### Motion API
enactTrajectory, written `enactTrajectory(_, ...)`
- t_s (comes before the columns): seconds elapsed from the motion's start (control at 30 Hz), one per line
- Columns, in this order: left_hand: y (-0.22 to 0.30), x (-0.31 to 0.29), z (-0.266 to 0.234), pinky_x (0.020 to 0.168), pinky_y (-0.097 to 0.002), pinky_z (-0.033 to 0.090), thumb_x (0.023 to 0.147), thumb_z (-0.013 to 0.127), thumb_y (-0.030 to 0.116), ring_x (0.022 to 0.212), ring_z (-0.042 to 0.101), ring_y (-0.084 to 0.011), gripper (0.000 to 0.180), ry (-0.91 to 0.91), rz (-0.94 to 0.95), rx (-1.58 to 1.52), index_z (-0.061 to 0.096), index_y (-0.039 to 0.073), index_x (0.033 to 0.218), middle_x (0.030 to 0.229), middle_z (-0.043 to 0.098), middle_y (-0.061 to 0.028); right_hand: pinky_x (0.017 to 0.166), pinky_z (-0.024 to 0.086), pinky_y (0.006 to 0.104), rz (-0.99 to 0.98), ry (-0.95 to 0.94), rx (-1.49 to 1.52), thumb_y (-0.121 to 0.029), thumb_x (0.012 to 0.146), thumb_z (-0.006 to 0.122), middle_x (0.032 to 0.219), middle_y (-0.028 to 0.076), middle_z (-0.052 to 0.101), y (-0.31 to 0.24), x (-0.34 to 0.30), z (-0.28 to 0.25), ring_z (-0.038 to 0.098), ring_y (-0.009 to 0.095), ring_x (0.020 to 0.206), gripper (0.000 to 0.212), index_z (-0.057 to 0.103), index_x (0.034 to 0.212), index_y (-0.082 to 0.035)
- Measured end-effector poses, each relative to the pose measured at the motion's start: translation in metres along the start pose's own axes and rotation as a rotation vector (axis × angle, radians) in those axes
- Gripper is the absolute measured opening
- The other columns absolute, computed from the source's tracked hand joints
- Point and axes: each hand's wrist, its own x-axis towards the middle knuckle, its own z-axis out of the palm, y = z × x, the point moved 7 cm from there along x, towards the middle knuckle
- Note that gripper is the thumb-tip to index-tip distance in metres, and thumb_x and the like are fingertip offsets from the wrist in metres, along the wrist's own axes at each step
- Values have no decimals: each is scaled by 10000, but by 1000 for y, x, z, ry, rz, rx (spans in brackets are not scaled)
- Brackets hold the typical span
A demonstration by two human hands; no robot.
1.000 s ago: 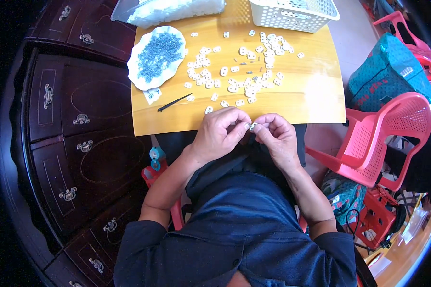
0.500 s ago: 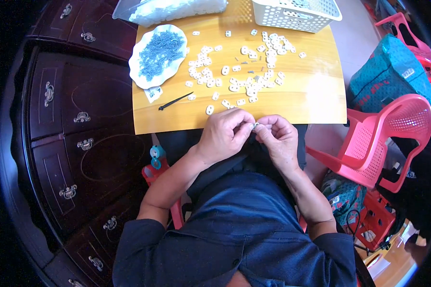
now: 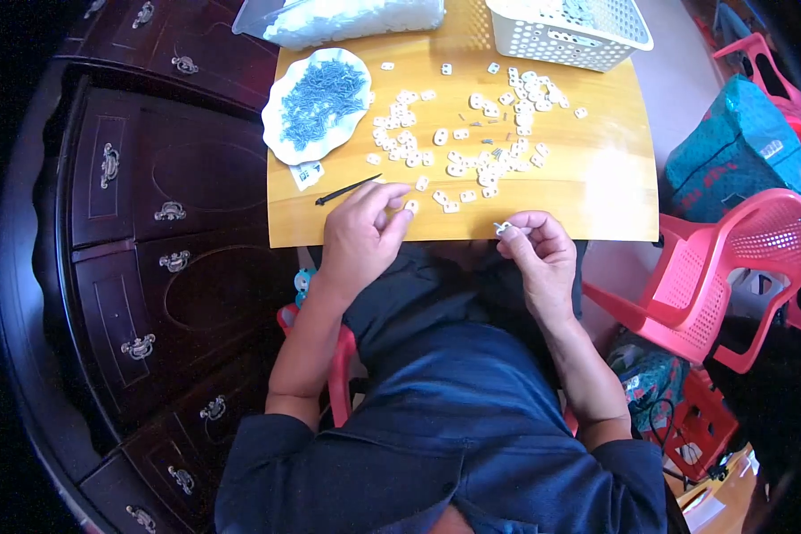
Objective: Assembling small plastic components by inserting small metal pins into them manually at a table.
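My right hand (image 3: 540, 258) pinches a small white plastic piece (image 3: 502, 228) between thumb and fingers, just over the table's near edge; a thin grey bit, seemingly a screw, pokes out of it. My left hand (image 3: 365, 233) lies over the near edge further left, thumb and forefinger apart on either side of a white two-holed piece (image 3: 411, 206) on the table. Whether the fingertips touch it is hard to tell. Many similar white two-holed pieces (image 3: 489, 178) are scattered beyond both hands, with a few loose grey screws (image 3: 487, 141) among them.
A white scalloped plate (image 3: 278, 133) heaped with grey screws stands at the left, a thin black tool (image 3: 347, 190) in front of it. At the back are a clear tub (image 3: 351, 34) of white pieces and a white perforated basket (image 3: 578, 55). Pink chairs (image 3: 712, 276) stand to the right.
My hands have come apart. The left moved left and forward to a white piece on the table, while the right keeps its small piece. The view has shifted slightly.
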Motion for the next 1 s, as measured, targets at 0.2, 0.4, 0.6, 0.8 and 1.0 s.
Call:
enactTrajectory(0.2, -11, -2, 8, 627, -363, 533, 843, 748, 65, 672, 669, -261, 223, 16, 28, 145, 714, 26, 1060, 892, 680, -120, 763, 540, 216, -6, -18, 37, -53, 992, 678, 938, 25, 693, -1, -1, 4, 650, 79, 806, 125, 654, 1109, -15)
enactTrajectory(0.4, -14, -2, 12, 671, -393, 546, 854, 723, 63, 756, 686, -308, 122, 33, 69, 179, 725, 27, 971, 883, 683, -124, 766, 542, 220, -6, -39, 15, -55, 995, 673, 939, 22, 693, 4, -1, 3, 651, 81, 815, 124, 656, 1113, -20)
enactTrajectory(0.6, -3, -3, 23, 632, -327, 537, 899, 702, 44, 696, 690, -221, 111, -72, 45, -111, 726, 3, 999, 863, 697, -113, 771, 552, 220, 24, -63, 7, -54, 996, 671, 964, 21, 697, 7, -2, 5, 652, 76, 824, 123, 658, 1115, -23)
enactTrajectory(0.8, 3, -12, 47, 650, -221, 536, 909, 694, -30, 734, 675, -62, 138, -151, -57, -563, 736, -23, 1040, 872, 727, -53, 791, 565, 229, 47, -102, 21, -57, 1001, 665, 977, 20, 696, 8, -3, 10, 655, 72, 842, 119, 654, 1115, -22)
enactTrajectory(1.0, 14, -7, 55, 654, -218, 552, 959, 640, -49, 748, 671, -82, 207, -128, -36, -722, 683, -52, 1161, 950, 722, -82, 796, 567, 232, 58, -95, 15, -53, 1002, 661, 980, 18, 696, 9, -5, 6, 658, 72, 854, 126, 652, 1124, -20)
